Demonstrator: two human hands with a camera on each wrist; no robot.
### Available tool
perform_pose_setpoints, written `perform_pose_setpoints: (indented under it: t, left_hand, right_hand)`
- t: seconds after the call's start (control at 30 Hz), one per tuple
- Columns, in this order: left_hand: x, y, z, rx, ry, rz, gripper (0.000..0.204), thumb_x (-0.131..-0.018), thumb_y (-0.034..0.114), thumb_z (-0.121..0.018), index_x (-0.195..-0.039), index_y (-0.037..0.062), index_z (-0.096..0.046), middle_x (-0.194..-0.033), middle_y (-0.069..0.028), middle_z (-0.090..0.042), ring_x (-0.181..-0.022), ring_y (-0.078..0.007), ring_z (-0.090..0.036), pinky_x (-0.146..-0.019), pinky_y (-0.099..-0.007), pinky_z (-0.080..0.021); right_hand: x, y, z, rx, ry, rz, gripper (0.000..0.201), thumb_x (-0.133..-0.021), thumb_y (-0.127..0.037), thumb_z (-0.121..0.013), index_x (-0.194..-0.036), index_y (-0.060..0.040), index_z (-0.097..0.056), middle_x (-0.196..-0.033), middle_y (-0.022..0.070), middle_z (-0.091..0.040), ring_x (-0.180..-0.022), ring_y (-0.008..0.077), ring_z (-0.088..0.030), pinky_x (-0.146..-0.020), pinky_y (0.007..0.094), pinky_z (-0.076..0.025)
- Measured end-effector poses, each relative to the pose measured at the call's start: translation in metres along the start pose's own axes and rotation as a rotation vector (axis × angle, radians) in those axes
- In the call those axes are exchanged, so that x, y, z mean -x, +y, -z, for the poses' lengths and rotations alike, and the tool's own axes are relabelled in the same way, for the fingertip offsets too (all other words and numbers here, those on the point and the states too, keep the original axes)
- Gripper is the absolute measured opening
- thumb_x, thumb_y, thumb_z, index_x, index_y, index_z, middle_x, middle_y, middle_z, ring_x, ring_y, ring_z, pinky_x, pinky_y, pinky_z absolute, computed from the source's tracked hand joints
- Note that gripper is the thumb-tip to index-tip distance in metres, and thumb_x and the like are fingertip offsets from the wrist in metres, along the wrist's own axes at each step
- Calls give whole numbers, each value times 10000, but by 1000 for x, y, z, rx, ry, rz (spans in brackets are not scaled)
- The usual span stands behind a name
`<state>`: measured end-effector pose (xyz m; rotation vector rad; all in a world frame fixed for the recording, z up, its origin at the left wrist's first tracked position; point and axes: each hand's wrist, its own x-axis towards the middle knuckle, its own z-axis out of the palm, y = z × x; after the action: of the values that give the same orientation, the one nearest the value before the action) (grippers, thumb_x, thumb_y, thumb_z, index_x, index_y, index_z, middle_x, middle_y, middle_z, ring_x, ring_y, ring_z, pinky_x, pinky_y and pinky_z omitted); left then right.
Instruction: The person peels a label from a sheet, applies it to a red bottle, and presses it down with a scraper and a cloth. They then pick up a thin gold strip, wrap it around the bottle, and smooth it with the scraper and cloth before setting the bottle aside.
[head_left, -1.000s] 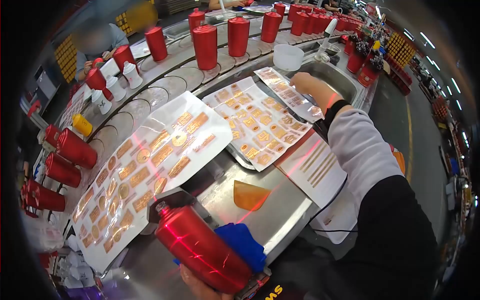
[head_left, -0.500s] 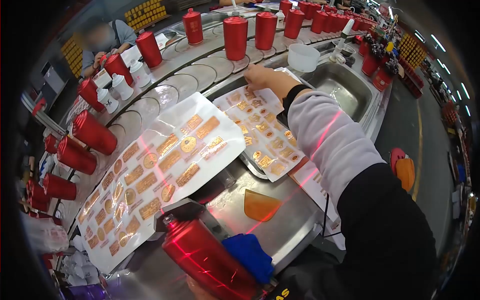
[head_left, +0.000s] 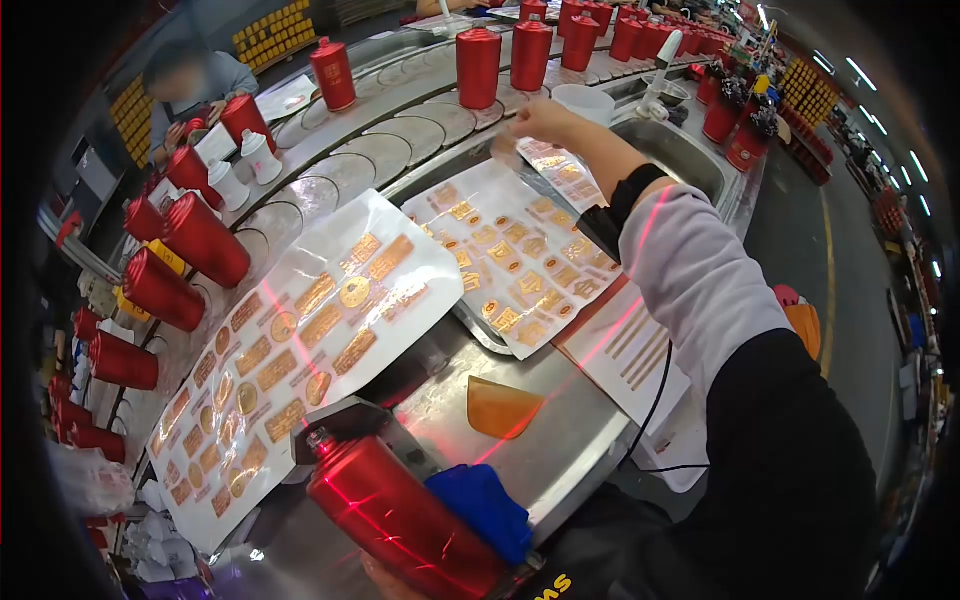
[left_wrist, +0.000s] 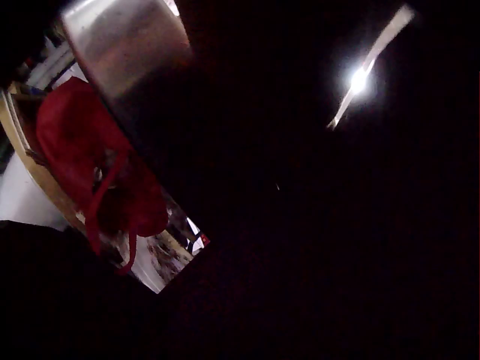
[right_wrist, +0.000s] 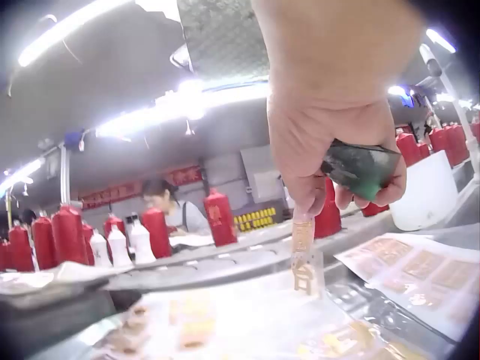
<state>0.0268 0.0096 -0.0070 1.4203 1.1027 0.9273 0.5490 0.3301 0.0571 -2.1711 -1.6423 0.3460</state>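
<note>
My right hand [head_left: 548,122] is raised over the far edge of the middle decal sheet [head_left: 500,235]. In the right wrist view its thumb and finger pinch a clear decal [right_wrist: 303,279] with gold characters, hanging down. The other fingers curl round a dark green piece [right_wrist: 360,169] in the palm. At the bottom of the head view, my left hand [head_left: 378,574] grips the near side of a tilted red bottle [head_left: 395,515]; most of the hand is hidden behind it. A blue cloth [head_left: 485,512] lies against the bottle's other side.
A large decal sheet [head_left: 310,315] covers the left, with an orange scraper [head_left: 500,408] on the metal surface beside it. Beyond runs a conveyor [head_left: 390,150] with red bottles. A sink [head_left: 660,140] and white tub [head_left: 583,102] stand right; a person [head_left: 190,85] sits across.
My right hand went from the narrow right sheet leftward to the middle sheet's far edge, then rose, a decal now in its fingers. Bottles shifted along the conveyor. The left hand's bottle stayed put.
</note>
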Motion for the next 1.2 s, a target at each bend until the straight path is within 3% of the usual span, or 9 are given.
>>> perform_pose_setpoints:
  t: [0.1, 0.2, 0.3, 0.4, 0.47, 0.53, 0.6, 0.87, 1.2]
  left_hand:
    - [-4, 8, -5, 458, 75, 202, 629, -980, 486, -484, -1483, 164, -286, -1388, -99, -459, -1218, -291, -507, -1002, -441, -467]
    - [-8, 12, -7, 824, 173, 381, 653, -962, 527, -495, -1472, 163, -314, -1376, -101, -484, -1221, -287, -514, -1006, -448, -467]
    - [-10, 12, -8, 746, 166, 341, 669, -949, 582, -477, -1460, 172, -342, -1371, -97, -505, -1227, -283, -519, -1024, -464, -454]
    - [-17, 25, -5, 1422, 373, 647, 688, -945, 610, -461, -1469, 185, -327, -1411, -95, -476, -1248, -297, -506, -1037, -476, -440]
    - [-12, 11, -4, 1152, 295, 563, 927, -795, 517, -674, -1462, 20, -264, -1411, -214, -407, -1268, -390, -445, -1065, -487, -366]
    - [-5, -11, 2, 488, 206, 187, 1085, -700, 476, -782, -1451, -80, -229, -1405, -290, -374, -1278, -458, -404, -1087, -525, -292]
    - [6, -27, 20, -623, 48, -388, 1131, -660, 488, -784, -1436, -114, -223, -1392, -322, -377, -1277, -500, -381, -1104, -589, -219]
    - [2, 0, 17, -734, 45, -445, 1206, -679, 505, -794, -1475, -118, -136, -1433, -285, -373, -1300, -435, -415, -1111, -591, -206]
    - [1, 0, 28, -404, -107, -387, 1191, -759, 503, -755, -1505, -87, -38, -1509, -299, -244, -1400, -426, -291, -1145, -483, -215]
  right_hand:
    - [-36, 60, -43, 569, 23, 153, 271, -800, -307, -675, -948, -84, -715, -867, 108, -665, -800, 307, -666, -708, 499, -525]
    - [1, 52, -77, 636, 211, -52, 236, -825, -283, -642, -963, -109, -722, -1091, 129, -616, -997, 302, -630, -800, 493, -529]
    - [11, 29, -58, 588, 102, -3, 194, -837, -258, -629, -947, -130, -724, -1201, 132, -541, -1113, 303, -564, -856, 491, -517]
    - [33, -8, -25, 505, 120, 196, 182, -844, -246, -641, -960, -124, -712, -1166, 128, -560, -1136, 331, -536, -877, 490, -502]
    - [54, -36, -5, 463, 130, 401, 184, -844, -235, -650, -909, -69, -699, -1104, 159, -583, -1066, 352, -564, -834, 459, -504]
    - [82, -59, 12, 321, 116, 666, 178, -837, -201, -652, -871, -30, -688, -1037, 173, -595, -959, 347, -598, -807, 440, -500]
    - [116, -91, 17, 158, 120, 822, 123, -811, -116, -666, -832, 4, -650, -997, 158, -591, -886, 334, -599, -782, 409, -494]
    - [244, -201, 30, -23, -141, 1065, 139, -805, -82, -698, -818, -32, -569, -1170, 131, -571, -893, 277, -596, -758, 369, -481]
    - [286, -254, -1, -264, -239, 1152, 140, -834, -107, -661, -799, 17, -606, -946, 155, -582, -871, 316, -599, -760, 392, -493]
